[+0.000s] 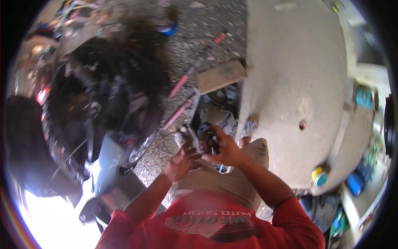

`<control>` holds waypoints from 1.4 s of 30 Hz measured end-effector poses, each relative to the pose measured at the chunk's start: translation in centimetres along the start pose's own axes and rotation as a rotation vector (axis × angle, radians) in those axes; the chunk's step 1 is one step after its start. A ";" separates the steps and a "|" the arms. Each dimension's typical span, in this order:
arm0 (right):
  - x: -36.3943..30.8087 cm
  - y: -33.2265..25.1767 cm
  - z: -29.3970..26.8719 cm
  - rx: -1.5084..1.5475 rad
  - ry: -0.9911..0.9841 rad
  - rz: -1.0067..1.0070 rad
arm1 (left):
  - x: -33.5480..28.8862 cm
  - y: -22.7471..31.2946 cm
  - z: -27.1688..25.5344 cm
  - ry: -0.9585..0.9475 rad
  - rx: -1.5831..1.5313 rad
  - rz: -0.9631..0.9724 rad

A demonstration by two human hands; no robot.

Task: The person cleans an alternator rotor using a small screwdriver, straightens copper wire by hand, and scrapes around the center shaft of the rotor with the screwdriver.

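Nearer the person than the flat tan board point(222, 77), the right hand point(227, 147) is curled around a small dark part point(212, 143); blur hides what kind it is. The left hand point(182, 161), on the near-left side of the board, has its fingers loosely spread and shows nothing in its grip. The 2 hands are near each other, though I cannot tell whether the left touches the part. Holding it low over the lap probably keeps it in sight and within the left hand's reach. The board seems laid across dark clutter point(219, 99), perhaps for support. Left of the board, 2 pink bars point(179, 86) lie on gravelly ground point(232, 25), likely just set aside.
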State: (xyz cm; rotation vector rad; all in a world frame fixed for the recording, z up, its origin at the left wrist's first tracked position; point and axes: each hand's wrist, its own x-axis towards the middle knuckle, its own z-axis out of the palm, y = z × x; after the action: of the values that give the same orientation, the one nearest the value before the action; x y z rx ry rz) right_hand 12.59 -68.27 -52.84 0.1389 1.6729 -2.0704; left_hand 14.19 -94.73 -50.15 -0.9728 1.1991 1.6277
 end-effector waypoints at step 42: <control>-38.0 -33.9 20.6 -0.921 -1.071 -0.404 | -46.2 -31.2 10.5 -0.781 -1.121 1.009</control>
State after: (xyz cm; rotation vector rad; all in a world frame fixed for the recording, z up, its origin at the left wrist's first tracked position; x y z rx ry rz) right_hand 36.38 -71.64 -3.45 -1.4027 1.7154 -0.9611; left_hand 57.38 -88.39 -13.88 -0.1045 0.0597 3.2035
